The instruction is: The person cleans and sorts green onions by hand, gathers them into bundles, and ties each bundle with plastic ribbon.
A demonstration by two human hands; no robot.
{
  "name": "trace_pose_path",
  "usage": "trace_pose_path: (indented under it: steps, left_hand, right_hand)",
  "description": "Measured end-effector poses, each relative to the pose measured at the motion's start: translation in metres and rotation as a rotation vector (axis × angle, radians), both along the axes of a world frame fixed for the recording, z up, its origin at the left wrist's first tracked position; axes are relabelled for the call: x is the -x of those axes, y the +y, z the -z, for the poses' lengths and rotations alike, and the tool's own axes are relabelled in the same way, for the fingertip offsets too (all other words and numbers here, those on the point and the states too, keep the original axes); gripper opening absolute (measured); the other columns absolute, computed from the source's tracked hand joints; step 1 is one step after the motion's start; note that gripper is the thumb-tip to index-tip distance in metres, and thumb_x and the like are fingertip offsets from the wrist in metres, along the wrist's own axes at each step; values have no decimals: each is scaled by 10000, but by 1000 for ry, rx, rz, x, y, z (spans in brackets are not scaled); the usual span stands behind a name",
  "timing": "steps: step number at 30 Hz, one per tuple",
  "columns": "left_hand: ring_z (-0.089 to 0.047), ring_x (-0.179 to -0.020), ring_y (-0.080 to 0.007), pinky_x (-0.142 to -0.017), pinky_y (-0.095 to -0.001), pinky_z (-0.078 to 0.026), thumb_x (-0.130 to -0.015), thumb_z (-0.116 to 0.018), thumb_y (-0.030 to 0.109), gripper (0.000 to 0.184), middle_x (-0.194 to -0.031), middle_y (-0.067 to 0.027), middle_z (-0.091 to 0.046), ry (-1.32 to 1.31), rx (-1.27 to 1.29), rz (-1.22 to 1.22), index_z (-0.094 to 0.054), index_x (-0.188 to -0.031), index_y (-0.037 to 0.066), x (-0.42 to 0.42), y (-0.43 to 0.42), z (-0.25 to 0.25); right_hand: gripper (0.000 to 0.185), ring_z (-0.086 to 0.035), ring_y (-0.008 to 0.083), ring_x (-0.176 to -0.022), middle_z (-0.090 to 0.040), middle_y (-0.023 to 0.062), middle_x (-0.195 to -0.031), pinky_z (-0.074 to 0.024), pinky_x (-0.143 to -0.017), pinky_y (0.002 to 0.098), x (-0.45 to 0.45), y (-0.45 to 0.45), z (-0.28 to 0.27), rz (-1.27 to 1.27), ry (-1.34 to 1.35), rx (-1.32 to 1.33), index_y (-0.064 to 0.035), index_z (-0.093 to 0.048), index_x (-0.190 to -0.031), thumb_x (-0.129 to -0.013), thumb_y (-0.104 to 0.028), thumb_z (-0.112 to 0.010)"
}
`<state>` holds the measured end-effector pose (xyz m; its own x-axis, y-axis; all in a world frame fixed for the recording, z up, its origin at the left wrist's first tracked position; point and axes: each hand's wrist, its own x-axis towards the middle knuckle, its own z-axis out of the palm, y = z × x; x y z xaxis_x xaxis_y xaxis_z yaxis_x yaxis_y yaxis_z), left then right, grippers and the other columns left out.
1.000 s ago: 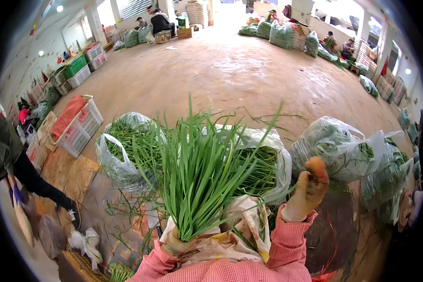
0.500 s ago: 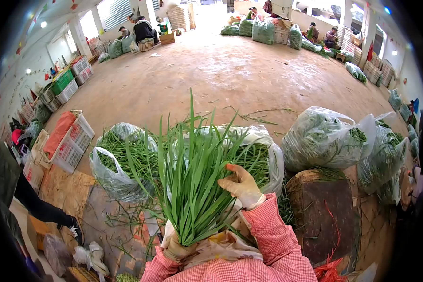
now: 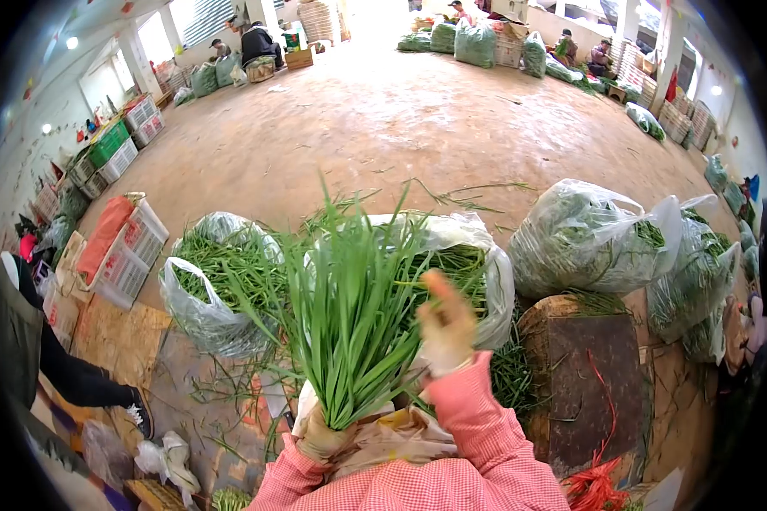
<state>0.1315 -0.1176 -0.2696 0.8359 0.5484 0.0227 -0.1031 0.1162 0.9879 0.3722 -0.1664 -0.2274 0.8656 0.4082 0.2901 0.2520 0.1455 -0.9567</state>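
Note:
My left hand [image 3: 322,436], in a pale glove, is closed around the base of a bunch of long green leaves [image 3: 349,315], which fan out upward. To the right of the bunch is my right hand [image 3: 446,328], gloved and blurred by motion, its fingers raised; whether it holds anything is unclear. Behind the leaves stands an open plastic bag [image 3: 498,294] of green stalks. Another open bag [image 3: 198,311] of stalks sits to the left. A stained cloth [image 3: 400,443] covers my lap.
A dark board [image 3: 595,383] on a block, with red string [image 3: 596,487], lies at right below full bags [image 3: 575,247]. At left are a white crate [image 3: 132,255] and a person's leg [image 3: 81,370]. A knife [image 3: 274,399] lies near my left hand. Seated people are far back.
My right hand moved left from beyond the bags to the leaves, then slightly away to the right and up. My left hand still grips the bunch. The camera view has shifted.

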Motion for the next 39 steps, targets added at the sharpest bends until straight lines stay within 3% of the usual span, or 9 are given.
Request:
trace_pose_path:
  steps: [2, 6, 9, 12, 16, 23, 33, 36, 39]
  left_hand:
    - [-528, -1137, -242, -960, -353, -446, -814, -450, -100, 429, -1227, -168, -531, -47, 88, 71, -428, -1234, -21, -3, -1, -3]
    - [-532, -1131, -234, -945, -346, -458, -808, -436, -142, 469, -1248, -173, -515, -23, -48, -5, -414, -1257, -7, 4, 0, -8]
    - [-536, -1118, -223, -953, -335, -445, -801, -470, -131, 494, -1238, -145, -531, -52, 41, -80, -428, -1267, 26, -1, 2, -13]
    - [-570, -1076, -206, -902, -298, -454, -767, -638, 12, 610, -1199, -107, -573, 56, -141, -50, -382, -1320, 34, 14, 22, 32]
    - [-629, -967, -223, -813, -294, -494, -721, -695, 49, 757, -1118, -130, -616, 250, -507, -211, -308, -1371, 30, 22, 32, -3]
    - [-537, -477, -265, -531, -387, -438, -688, -690, 259, 944, -596, -123, -543, 1029, -1685, -27, -150, -1441, 82, 60, 56, 1]
    - [-545, -520, -256, -579, -414, -452, -688, -695, 271, 889, -644, -114, -539, 1068, -1687, -41, -229, -1436, 156, 54, 50, 3]
    - [-554, -544, -255, -557, -392, -453, -687, -693, 248, 882, -665, -123, -544, 1056, -1651, -40, -235, -1434, 145, 54, 48, -2]
    - [-552, -538, -266, -554, -380, -454, -692, -686, 228, 869, -666, -132, -545, 994, -1530, -30, -239, -1431, 134, 51, 49, -8]
  right_hand:
    - [385, -507, 76, -576, -627, 20, -829, -419, -488, 185, -33, -13, -31, 197, 381, -408, -113, -592, -1159, -792, 0, -618]
    - [285, -520, 73, -552, -651, 75, -915, -395, -447, 162, -92, -96, -35, -151, 235, -703, -40, -601, -1097, -813, -32, -626]
    - [254, -594, 106, -685, -640, 72, -853, -460, -531, 238, -83, -136, -46, -530, 120, 210, -24, -617, -1040, -789, -44, -654]
    - [202, -621, 164, -723, -646, 100, -847, -481, -658, 270, -66, -130, -34, 35, -697, 888, -55, -655, -952, -754, -82, -687]
    - [142, -637, 207, -757, -656, 103, -870, -495, -688, 271, -26, -106, -60, -74, -404, 197, -47, -658, -906, -764, -46, -662]
    - [202, -639, 214, -787, -656, 101, -936, -496, -705, 281, -1, -82, -66, -75, -457, -28, -50, -631, -981, -785, -2, -634]
    - [93, -643, 192, -617, -675, 66, -805, -520, -545, 296, 16, -47, -43, -216, -774, 51, -59, -609, -846, -794, -110, -665]
    - [81, -610, 142, -651, -652, 66, -775, -491, -612, 269, -6, -50, -35, 29, -180, -74, -51, -588, -790, -838, -105, -625]
    - [71, -602, 152, -777, -648, 75, -861, -477, -681, 274, -40, -47, -22, 165, -273, 10, -42, -625, -896, -836, -79, -616]
